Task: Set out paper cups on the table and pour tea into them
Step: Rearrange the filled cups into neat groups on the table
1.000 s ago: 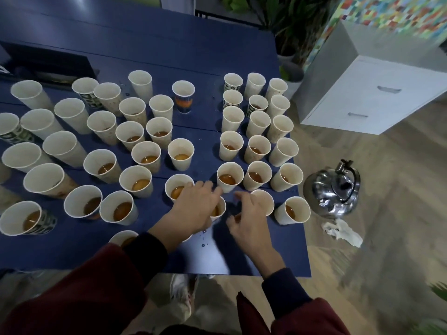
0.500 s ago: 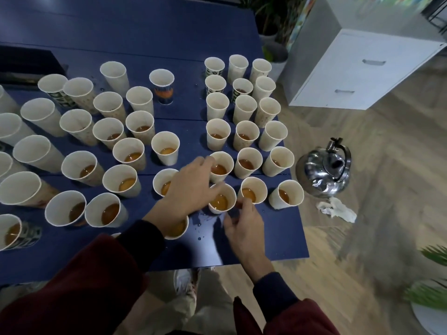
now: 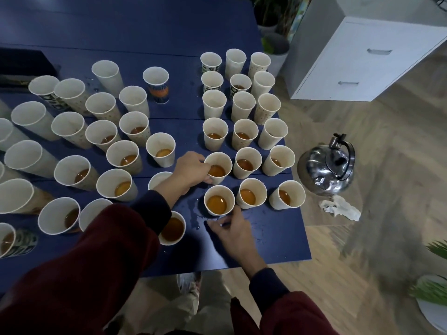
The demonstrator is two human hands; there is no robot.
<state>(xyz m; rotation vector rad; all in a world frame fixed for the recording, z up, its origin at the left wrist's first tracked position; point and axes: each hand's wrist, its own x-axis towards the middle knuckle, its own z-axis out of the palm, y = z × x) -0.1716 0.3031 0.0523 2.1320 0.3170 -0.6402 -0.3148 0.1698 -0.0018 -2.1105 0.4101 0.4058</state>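
Tidying the filled rows, by the look of it. Gripping one paper cup (image 3: pixel 219 165) in the right-hand block with the left hand (image 3: pixel 191 172), thumb and fingers curled round its wall just under the rim. Reaching with the right hand (image 3: pixel 235 234) toward the foot of the near cup (image 3: pixel 219 201), fingers (image 3: pixel 217 223) loosely bent, at or just beside its base; cannot tell whether pinching anything. Both cups upright on the blue tabletop (image 3: pixel 278 240), each part full of amber tea.

To do it well: slide rather than lift. Hold low on the wall and squeeze lightly, so as not to buckle thin paper and slop tea. Keep clear of neighbouring rims, packed close all round. Mind the wet patch (image 3: pixel 197 215) just left of the near cup, probably slippery. Watch the sleeve (image 3: pixel 108 250) passing over cups at near left.

Hard to make out: whether the far cups hold tea, their insides in shadow. Cut off at the left edge, several cups. Partly hidden under the left forearm, two more. Right of the tabletop, apparently on the floor, a steel kettle (image 3: pixel 329 165) and a crumpled tissue (image 3: pixel 338 210).
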